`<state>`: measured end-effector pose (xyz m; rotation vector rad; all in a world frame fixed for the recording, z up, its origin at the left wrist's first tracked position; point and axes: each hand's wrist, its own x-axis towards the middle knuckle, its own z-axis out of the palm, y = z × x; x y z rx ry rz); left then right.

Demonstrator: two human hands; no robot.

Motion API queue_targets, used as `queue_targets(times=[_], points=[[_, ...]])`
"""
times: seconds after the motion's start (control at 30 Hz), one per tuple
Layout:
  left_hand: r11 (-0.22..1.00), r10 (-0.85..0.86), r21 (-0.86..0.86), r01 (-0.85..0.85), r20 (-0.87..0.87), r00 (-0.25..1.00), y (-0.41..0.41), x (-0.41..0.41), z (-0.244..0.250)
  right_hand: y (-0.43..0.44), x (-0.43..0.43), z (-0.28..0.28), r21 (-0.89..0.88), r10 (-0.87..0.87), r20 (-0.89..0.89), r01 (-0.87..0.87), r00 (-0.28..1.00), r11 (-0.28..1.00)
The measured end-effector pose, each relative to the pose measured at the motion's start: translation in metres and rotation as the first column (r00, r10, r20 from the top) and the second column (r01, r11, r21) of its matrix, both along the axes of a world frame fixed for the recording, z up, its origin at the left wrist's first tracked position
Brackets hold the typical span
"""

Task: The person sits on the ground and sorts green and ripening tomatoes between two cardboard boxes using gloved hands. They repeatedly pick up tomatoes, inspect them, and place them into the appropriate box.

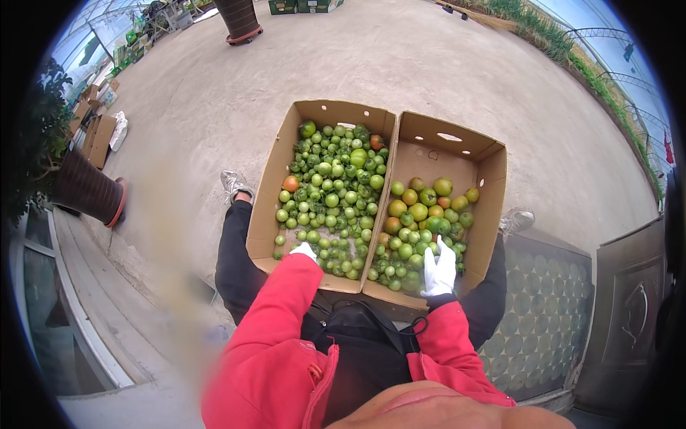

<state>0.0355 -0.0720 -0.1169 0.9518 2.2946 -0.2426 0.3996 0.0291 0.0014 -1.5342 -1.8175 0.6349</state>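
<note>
Two cardboard boxes stand side by side between my legs. Green tomatoes (332,200), mostly small, fill much of the left box (266,214), with a few orange-red ones among them. Larger green and orange tomatoes (418,209) lie over smaller green ones in the right box (490,214), whose far end shows bare cardboard. My left hand (305,250), in a white glove, reaches into the near part of the left box; the sleeve hides most of it. My right hand (440,268), also white-gloved, is over the near right tomatoes, fingers partly spread, with nothing visible in it.
A potted plant's dark pot (91,185) stands at left, and another pot (237,19) beyond the boxes. A patterned mat (536,311) and a dark door (627,305) are at right. Flattened cardboard (98,140) and green cartons (319,5) sit farther off on the concrete floor (214,96).
</note>
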Motion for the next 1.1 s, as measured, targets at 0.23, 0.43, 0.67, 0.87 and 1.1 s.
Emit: queue_targets(times=[0.23, 0.43, 0.67, 0.87, 1.1], points=[[0.725, 0.039, 0.330, -0.604, 0.856, 0.515, 0.039, 0.034, 0.101, -0.012, -0.011, 0.016, -0.049, 0.121, -0.215, -0.134, 0.969, 0.990], [0.795, -0.394, 0.538, -0.281, 0.810, 0.435, 0.040, 0.120, 0.164, -0.032, -0.035, 0.045, -0.163, 0.427, -0.281, -0.482, 0.859, 0.861], [0.794, -0.400, 0.460, -0.398, 0.888, 0.227, 0.048, 0.128, 0.152, -0.020, -0.016, 0.029, -0.096, 0.316, -0.342, -0.368, 0.885, 0.925], [0.594, -0.130, 0.701, -0.395, 0.568, 0.813, 0.045, 0.029, 0.058, 0.002, 0.019, -0.006, -0.288, 0.144, 0.172, -0.089, 0.975, 0.953], [0.955, -0.073, 0.286, 0.082, -0.042, 0.996, -0.006, 0.004, 0.015, 0.009, 0.031, -0.018, -0.161, 0.065, 0.273, -0.021, 0.960, 0.987]])
